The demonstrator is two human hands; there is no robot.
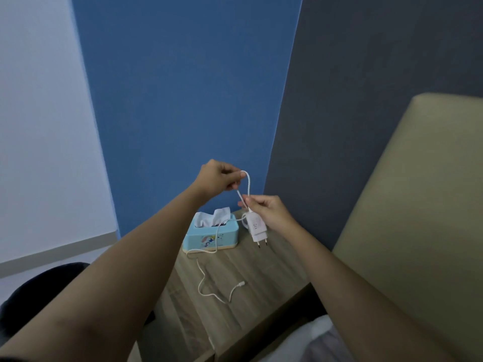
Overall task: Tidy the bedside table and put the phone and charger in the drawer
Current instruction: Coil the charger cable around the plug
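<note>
My left hand (pixel 218 178): fingers pinched on a raised loop of the white cable (pixel 247 182); my right hand (pixel 268 211): fingers closed on the cable just above the charger plug (pixel 257 227), which hangs over the wooden surface (pixel 251 265). Remaining cable trails past the tissue box (pixel 210 235), free end lying loose on the surface, so coiling seems barely begun. Phone and drawer: not in view; stowing both looks outstanding.

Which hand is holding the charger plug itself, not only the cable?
The right hand: the white plug hangs from it, while the left hand pinches only a loop of cable.
</note>
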